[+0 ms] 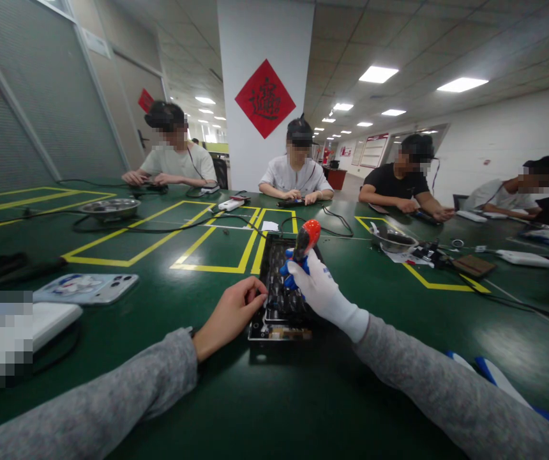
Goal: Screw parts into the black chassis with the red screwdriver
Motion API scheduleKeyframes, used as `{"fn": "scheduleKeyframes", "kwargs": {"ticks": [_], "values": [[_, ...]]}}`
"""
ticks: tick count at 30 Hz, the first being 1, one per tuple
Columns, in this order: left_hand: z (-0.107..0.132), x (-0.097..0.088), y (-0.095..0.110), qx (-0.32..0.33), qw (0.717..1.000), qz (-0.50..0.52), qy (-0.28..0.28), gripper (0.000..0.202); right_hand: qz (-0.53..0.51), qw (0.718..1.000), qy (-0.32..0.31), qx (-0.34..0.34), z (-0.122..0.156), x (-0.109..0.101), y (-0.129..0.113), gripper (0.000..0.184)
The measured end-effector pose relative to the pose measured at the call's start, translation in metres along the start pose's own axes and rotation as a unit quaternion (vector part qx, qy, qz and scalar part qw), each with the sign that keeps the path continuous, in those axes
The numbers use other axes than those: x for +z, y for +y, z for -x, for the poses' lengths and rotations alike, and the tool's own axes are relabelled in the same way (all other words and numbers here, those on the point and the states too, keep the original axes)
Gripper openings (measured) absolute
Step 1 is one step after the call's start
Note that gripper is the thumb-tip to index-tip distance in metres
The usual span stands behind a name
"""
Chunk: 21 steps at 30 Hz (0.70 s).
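A black device (281, 306) that looks like an opened keyboard lies lengthwise before me, with rows of dark raised parts and a strip of circuitry bared at its near end. My right hand (320, 291), in a white glove with blue fingertips, is wrapped round a screwdriver (308, 236). Its red and black handle points up over the device; the tip is hidden. Bare and curled, my left hand (233, 310) rests at the device's left edge with thumb and fingers closed together. Whether anything is pinched there cannot be made out.
A phone (87, 289) and a white box-like thing (54, 326) lie left. Metal bowls (110, 209) (393, 239) stand on both sides. Black cables cross the green table (198, 409), marked with yellow tape. A blue-and-white glove (509, 383) lies right. Several people sit opposite.
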<state>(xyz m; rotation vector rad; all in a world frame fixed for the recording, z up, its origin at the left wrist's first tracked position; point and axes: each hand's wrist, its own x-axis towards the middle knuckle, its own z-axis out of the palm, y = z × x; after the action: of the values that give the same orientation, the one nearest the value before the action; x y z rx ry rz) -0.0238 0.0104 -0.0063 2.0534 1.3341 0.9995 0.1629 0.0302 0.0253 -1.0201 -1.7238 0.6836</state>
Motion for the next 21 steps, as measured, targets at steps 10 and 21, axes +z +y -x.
{"fn": "scheduleKeyframes", "kwargs": {"ticks": [10,21], "values": [[0.0003,-0.0008,0.0009,0.004,1.000,-0.007,0.008,0.015,-0.002,0.999,0.041,0.005,-0.0013,-0.0008,0.0002,0.031],[0.0004,0.0008,-0.0008,0.000,1.000,-0.007,0.010,0.014,0.004,0.999,0.047,0.005,-0.0028,-0.0009,0.0055,0.034]]}}
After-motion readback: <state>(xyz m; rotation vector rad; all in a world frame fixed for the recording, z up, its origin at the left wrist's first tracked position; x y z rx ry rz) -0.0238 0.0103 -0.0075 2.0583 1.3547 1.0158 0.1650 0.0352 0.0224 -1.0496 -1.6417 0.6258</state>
